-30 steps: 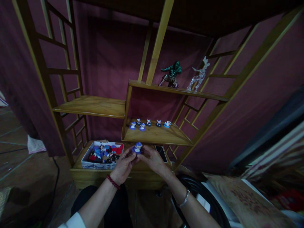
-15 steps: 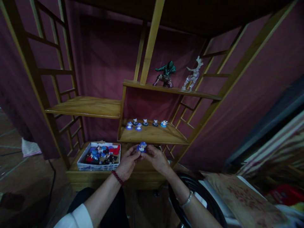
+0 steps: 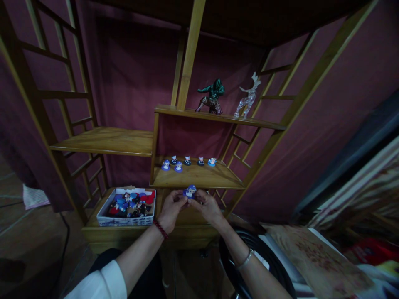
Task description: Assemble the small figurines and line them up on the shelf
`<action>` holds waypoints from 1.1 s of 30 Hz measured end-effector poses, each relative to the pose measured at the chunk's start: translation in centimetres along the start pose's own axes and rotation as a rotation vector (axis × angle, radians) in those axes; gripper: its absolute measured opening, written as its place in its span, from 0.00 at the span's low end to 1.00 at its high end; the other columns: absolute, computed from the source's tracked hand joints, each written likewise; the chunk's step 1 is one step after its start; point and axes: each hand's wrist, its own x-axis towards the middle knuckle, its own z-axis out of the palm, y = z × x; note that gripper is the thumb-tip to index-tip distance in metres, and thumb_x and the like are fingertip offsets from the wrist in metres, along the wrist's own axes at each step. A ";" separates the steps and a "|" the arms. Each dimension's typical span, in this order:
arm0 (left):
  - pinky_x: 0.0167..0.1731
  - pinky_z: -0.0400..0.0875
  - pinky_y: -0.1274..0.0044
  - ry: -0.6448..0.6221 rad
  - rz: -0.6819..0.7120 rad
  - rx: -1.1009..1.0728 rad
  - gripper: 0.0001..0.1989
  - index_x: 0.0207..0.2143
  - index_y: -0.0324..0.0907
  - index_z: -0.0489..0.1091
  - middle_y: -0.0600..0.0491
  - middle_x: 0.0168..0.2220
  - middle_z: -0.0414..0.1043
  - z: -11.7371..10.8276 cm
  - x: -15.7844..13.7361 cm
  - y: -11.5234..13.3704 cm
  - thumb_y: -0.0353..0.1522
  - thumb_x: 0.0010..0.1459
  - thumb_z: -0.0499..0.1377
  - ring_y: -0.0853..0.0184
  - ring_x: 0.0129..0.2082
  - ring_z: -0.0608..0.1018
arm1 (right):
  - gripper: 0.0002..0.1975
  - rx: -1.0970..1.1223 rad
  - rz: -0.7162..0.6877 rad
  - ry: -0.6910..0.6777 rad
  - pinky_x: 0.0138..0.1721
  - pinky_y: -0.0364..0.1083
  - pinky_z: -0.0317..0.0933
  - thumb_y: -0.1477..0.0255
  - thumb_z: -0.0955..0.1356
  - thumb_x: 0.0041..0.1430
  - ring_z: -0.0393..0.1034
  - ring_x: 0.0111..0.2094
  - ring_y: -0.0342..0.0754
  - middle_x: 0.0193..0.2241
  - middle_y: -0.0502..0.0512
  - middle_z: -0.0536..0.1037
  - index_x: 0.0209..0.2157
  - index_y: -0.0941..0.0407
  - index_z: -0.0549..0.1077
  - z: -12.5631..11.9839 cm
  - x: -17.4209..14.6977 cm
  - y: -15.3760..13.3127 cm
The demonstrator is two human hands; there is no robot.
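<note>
wooden display rack [image 3: 189, 58] against dark red curtain [image 3: 124, 91], dim light; taking middle shelf [image 3: 199, 179] as reference

purple figurine [image 3: 190, 191] just in front of middle shelf's front edge, held up roughly upright; pinched between left hand [image 3: 171, 211] and right hand [image 3: 210, 208], narrow fingertip grip on both sides, low near the base; exact finger contact too small to tell

looks light and stiff, probably hard plastic; likely smooth, so could slip; probably not very fragile, might chip if dropped; best taken by the round base, keeping off the head

counts: in hands, one purple figurine; on middle shelf, two purple-based figurines [image 3: 166, 165] at left, three dark-based figurines [image 3: 187, 160], one blue-based figurine [image 3: 212, 162] at right; above middle shelf, one green-hooded figure [image 3: 213, 95], one clear deer [image 3: 247, 99]; below and left of middle shelf, one box [image 3: 124, 222] with small pieces [image 3: 131, 204], too jumbled to count
</note>
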 end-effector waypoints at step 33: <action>0.22 0.64 0.80 -0.006 0.216 0.531 0.08 0.30 0.42 0.69 0.51 0.29 0.71 1.6 3.2 -2.5 0.26 0.44 0.57 0.69 0.26 0.72 | 0.13 -0.096 0.018 0.054 0.38 0.46 0.62 0.65 0.67 0.45 0.70 0.34 0.46 0.32 0.52 0.75 0.33 0.56 0.69 -3.8 0.7 3.2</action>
